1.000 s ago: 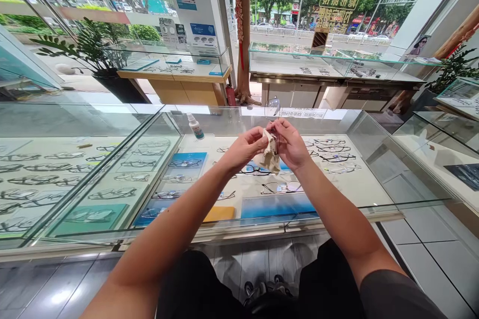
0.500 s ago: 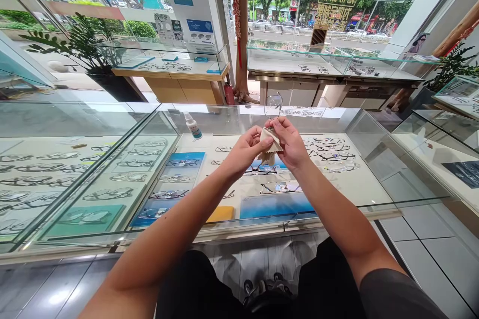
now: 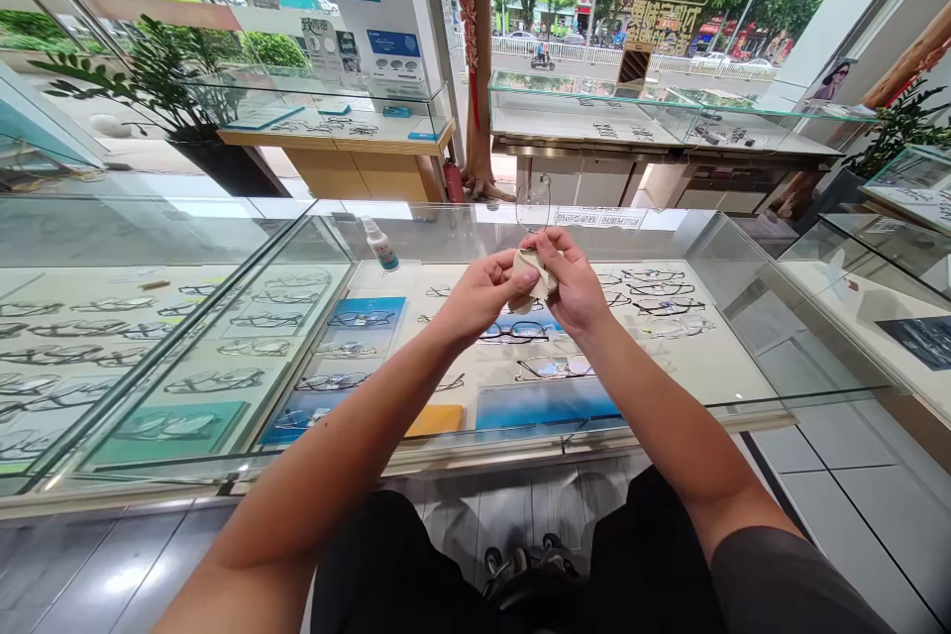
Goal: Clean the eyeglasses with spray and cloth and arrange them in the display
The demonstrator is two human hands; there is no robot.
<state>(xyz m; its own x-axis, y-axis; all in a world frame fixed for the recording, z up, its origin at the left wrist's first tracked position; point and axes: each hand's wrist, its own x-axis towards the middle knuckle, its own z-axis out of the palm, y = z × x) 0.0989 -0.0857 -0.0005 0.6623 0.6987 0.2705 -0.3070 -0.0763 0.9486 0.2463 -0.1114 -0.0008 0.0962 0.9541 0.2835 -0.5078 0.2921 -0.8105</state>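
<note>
Over the glass display counter, my two hands meet around a pair of thin-rimmed eyeglasses point(image 3: 533, 208) and a beige cleaning cloth point(image 3: 536, 267). One lens stands upright above my fingers; the other is covered by the cloth. My left hand point(image 3: 486, 292) is closed, its thumb pressing the cloth against the covered part. With fingers and thumb pinched, my right hand point(image 3: 576, 287) grips the eyeglasses near the middle and touches the cloth. A white spray bottle point(image 3: 381, 246) with a blue-green lower part stands on the counter to the left of my hands.
Beneath the glass top point(image 3: 728, 317) lie rows of eyeglass frames, blue display boards point(image 3: 550, 408) and a yellow case point(image 3: 437, 419). Another glass case point(image 3: 877, 287) adjoins on the right. Farther off are more display counters point(image 3: 334, 124), a wooden post point(image 3: 477, 59) and a potted plant point(image 3: 200, 129).
The eyeglasses have shifted slightly left and tilted in my grip. The cloth is bunched more tightly between my fingers, its hanging corner now drawn up.
</note>
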